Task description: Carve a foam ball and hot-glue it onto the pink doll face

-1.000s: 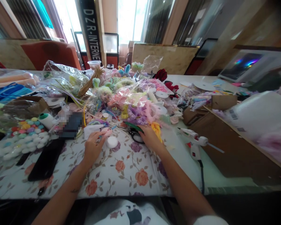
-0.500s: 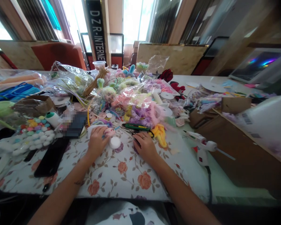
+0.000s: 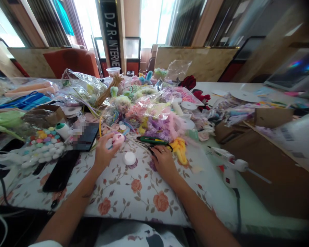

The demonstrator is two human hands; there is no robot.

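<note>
My left hand (image 3: pixel 103 153) is closed round a small pink and white round piece (image 3: pixel 117 139), lifted slightly above the flowered tablecloth (image 3: pixel 134 192). A white round disc (image 3: pixel 129 158) lies on the cloth just right of that hand. My right hand (image 3: pixel 164 160) rests on the cloth with its fingers curled over the black handles of the scissors (image 3: pixel 154 148). A green-handled tool (image 3: pixel 151 140) lies just beyond it, and a yellow ribbon piece (image 3: pixel 180 151) sits to its right.
A heap of bagged pastel craft trims (image 3: pixel 154 109) fills the table's middle. A white glue gun (image 3: pixel 228 164) with its cord lies at right beside cardboard boxes (image 3: pixel 267 154). At left are a phone (image 3: pixel 86 136), a dark flat object (image 3: pixel 61 171) and a bag of coloured pompoms (image 3: pixel 43 145).
My left hand has lifted the pink piece off the cloth, away from the white disc. My right hand drew back from the yellow ribbon and settled on the scissors.
</note>
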